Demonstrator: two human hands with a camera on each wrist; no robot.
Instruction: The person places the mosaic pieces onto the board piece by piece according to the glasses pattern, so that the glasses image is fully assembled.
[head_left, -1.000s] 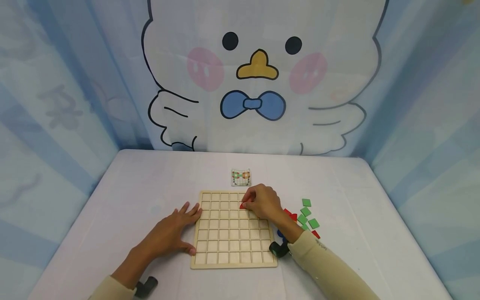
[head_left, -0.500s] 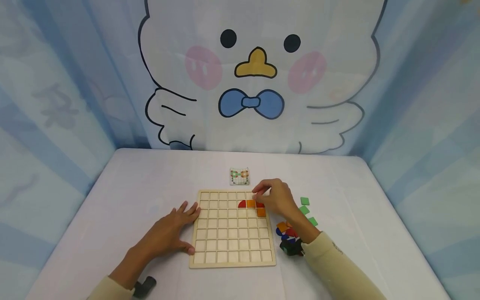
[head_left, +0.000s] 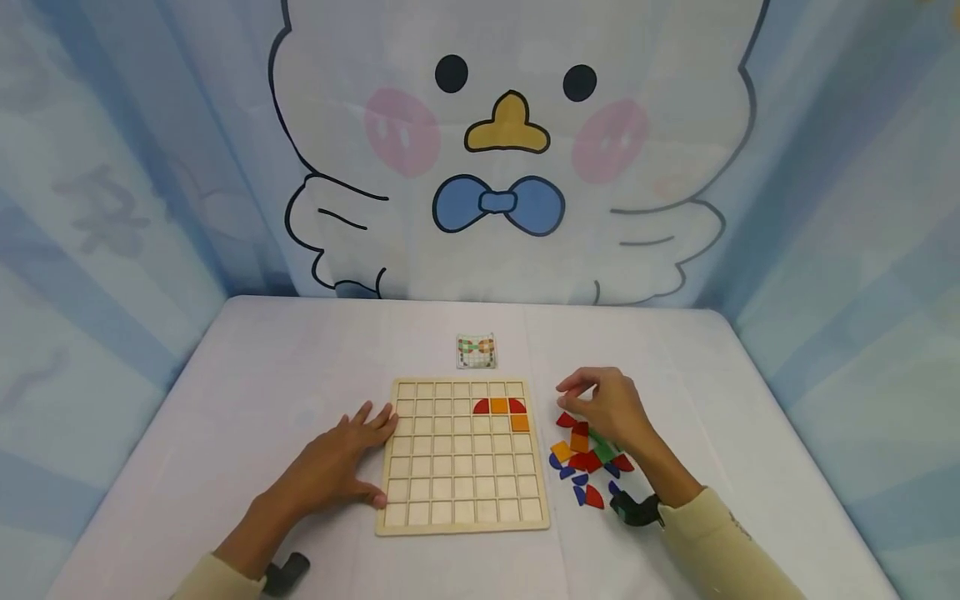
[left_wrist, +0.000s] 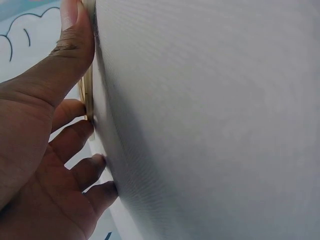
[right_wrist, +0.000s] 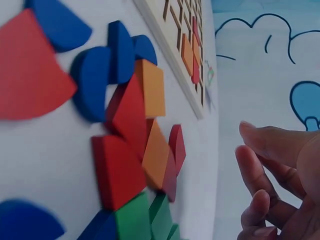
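Note:
A wooden grid board [head_left: 450, 467] lies on the white table. In its upper right cells are a red quarter-circle tile [head_left: 482, 407], an orange square tile [head_left: 498, 406], another red tile [head_left: 517, 406] and an orange square below it. My left hand [head_left: 348, 458] rests at the board's left edge, fingers spread, its thumb [left_wrist: 75, 45] against the rim in the left wrist view. Right of the board, my right hand [head_left: 607, 404] hovers by the loose tiles. In the right wrist view, its thumb and forefinger sit close together with nothing visible between them.
Loose red quarter-circles [head_left: 593, 497], blue half-round tiles [head_left: 581, 479], orange squares [head_left: 561, 452] and green squares [head_left: 603, 452] lie jumbled right of the board. A small pattern card [head_left: 476, 351] lies behind the board. A printed curtain [head_left: 510, 267] stands beyond the table.
My right hand, which pinched a red tile over the board, has let go and moved right to the loose tiles. The placed tiles are now uncovered. My left hand stays at the board.

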